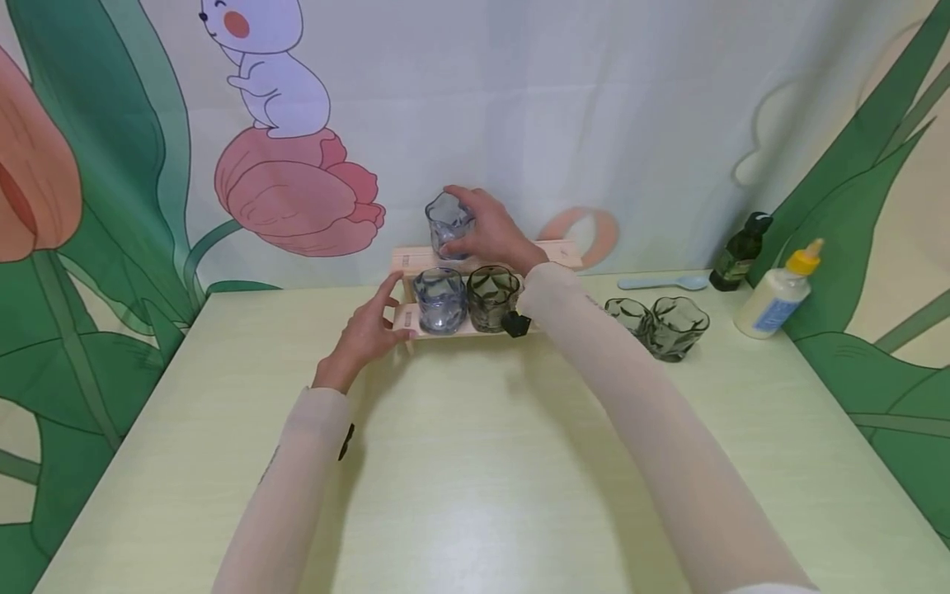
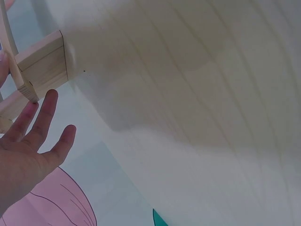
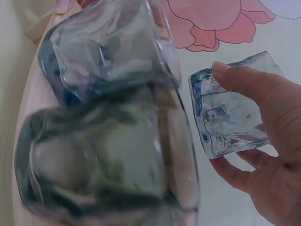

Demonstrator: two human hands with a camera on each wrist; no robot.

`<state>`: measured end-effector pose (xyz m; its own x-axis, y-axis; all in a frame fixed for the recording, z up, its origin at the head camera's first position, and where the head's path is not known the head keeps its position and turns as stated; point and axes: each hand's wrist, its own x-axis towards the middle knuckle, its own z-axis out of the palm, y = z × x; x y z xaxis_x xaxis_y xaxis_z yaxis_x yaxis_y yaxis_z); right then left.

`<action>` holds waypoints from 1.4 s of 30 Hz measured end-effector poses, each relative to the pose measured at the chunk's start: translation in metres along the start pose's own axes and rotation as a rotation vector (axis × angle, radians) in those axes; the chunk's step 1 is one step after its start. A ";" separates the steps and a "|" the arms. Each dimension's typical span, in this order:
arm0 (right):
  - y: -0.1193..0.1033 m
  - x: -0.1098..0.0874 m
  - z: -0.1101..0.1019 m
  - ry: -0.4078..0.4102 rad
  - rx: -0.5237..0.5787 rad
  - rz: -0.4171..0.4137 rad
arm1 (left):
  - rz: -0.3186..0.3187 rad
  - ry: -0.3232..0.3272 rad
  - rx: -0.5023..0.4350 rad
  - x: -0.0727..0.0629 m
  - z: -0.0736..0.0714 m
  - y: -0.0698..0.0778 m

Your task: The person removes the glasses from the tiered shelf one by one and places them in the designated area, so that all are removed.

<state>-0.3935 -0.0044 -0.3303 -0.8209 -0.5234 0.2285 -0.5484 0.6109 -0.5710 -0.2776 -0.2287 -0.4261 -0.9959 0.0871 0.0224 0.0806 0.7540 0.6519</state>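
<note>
A small two-step wooden rack [image 1: 411, 262] stands at the back of the table. My left hand [image 1: 366, 332] grips its left end, thumb at the lower step and index finger higher up; in the left wrist view the other fingers [image 2: 45, 115] spread beside the wood. On the lower step sit a bluish glass [image 1: 441, 304] and, to its right, a grey-green glass [image 1: 490, 289]. My right hand [image 1: 493, 227] holds another bluish glass [image 3: 230, 110] at the upper step, thumb on one side and fingers on the other. Its base overlaps that step in the head view.
Two grey-green glasses [image 1: 677, 326] stand right of the rack, partly behind the right sleeve. Farther right are a light blue spoon [image 1: 664, 283], a dark bottle [image 1: 740, 252] and a white bottle with a yellow cap [image 1: 775, 301]. A printed curtain [image 1: 460, 99] hangs behind the table.
</note>
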 end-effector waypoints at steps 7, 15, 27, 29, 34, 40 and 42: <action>0.007 -0.013 -0.023 0.001 -0.001 -0.012 | 0.002 0.005 0.002 0.000 0.001 -0.001; 0.016 -0.029 -0.042 0.024 0.005 0.009 | 0.003 0.010 0.004 0.000 0.000 0.000; 0.028 -0.055 -0.065 0.062 -0.014 0.037 | -0.011 0.009 0.007 0.002 0.001 -0.001; 0.031 -0.059 -0.068 0.066 -0.013 0.042 | -0.007 0.012 0.010 0.002 0.001 -0.001; 0.040 -0.071 -0.074 0.076 -0.004 0.064 | -0.006 0.009 0.003 0.000 0.001 -0.001; 0.048 -0.089 -0.083 0.086 -0.025 0.083 | -0.012 0.005 -0.001 0.000 0.001 0.000; 0.051 -0.094 -0.086 0.089 -0.030 0.089 | -0.013 0.006 0.000 0.000 0.001 0.000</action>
<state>-0.3579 0.1270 -0.3132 -0.8767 -0.4125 0.2475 -0.4762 0.6707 -0.5687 -0.2780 -0.2278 -0.4267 -0.9971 0.0736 0.0184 0.0677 0.7548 0.6525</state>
